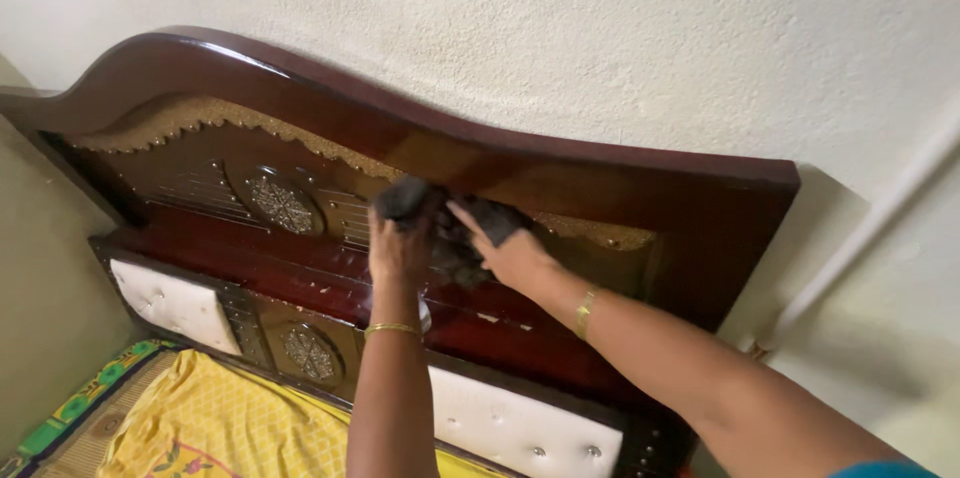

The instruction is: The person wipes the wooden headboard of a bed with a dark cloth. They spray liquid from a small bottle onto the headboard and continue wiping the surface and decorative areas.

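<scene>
Item in hand: dark cloth (455, 223), bunched, pressed against the carved middle band of the wooden headboard (620, 193).
Left hand (400, 250): mine, fingers curled shut around the cloth's left end, back of the hand toward me.
Right hand (512, 250): mine, fingers closed over the cloth's right end, just beside the left hand.
Position on headboard: about the centre, just under the glossy top rail, right of the round carved medallion (283, 204).
Done, by my judgement: the top rail shines; I cannot tell how much has been wiped.
Left, by my judgement: pale specks lie on the red shelf (300, 273) below my hands; the lower medallion (309, 353) and white tufted panels (175, 305) look untouched.
Below: yellow bedsheet (220, 423).
</scene>
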